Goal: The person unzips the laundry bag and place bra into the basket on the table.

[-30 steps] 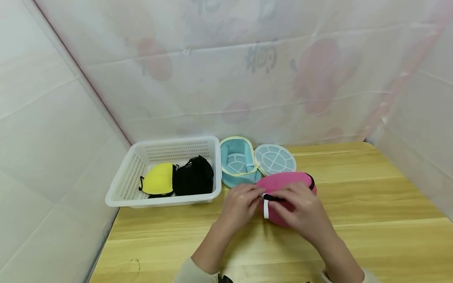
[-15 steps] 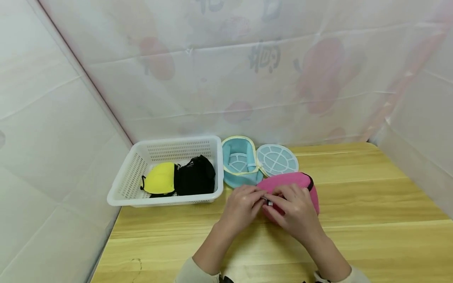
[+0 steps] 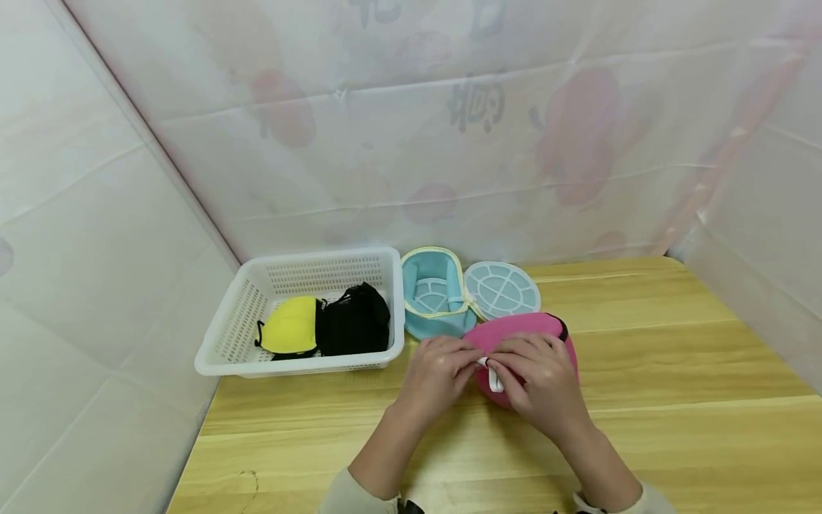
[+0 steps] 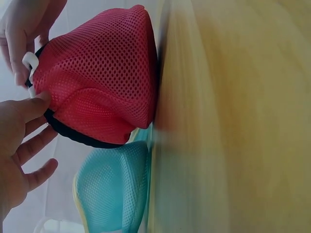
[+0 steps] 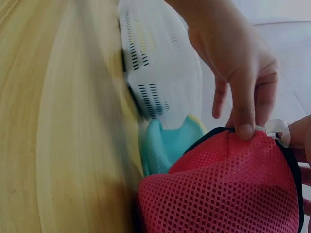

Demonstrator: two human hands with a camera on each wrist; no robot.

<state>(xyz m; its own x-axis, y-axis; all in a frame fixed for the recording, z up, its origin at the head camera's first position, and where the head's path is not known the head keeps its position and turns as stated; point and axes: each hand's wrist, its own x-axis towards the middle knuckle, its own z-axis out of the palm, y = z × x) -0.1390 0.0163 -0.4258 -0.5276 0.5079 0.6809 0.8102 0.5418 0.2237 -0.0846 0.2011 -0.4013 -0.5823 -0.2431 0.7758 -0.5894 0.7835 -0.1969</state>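
Note:
A pink mesh laundry bag [image 3: 514, 325] with a black-trimmed rim stands on the table, both hands at its near upper edge. My left hand [image 3: 437, 377] pinches the rim between thumb and finger; its other fingers spread apart in the left wrist view. Close beside it, my right hand [image 3: 544, 382] pinches the rim too, its fingertips partly covered by the bag in the right wrist view. Between the hands a white strap [image 3: 495, 382] curls out in a loop at the rim [image 4: 77, 137]. Whatever lies inside the bag is hidden.
To the left stands a white perforated basket [image 3: 212, 346] holding a yellow-and-black bra [image 3: 290, 325] and a black fabric item [image 3: 353, 325]. Behind the pink bag, a light-blue mesh bag [image 3: 437, 327] lies unzipped beside its round lid [image 3: 503, 289]. Fabric walls enclose the table's back and sides.
My right hand has shifted left, closer to the left hand. The black strip once visible between the hands is now mostly covered, and the white strap, earlier hanging straight, is curled.

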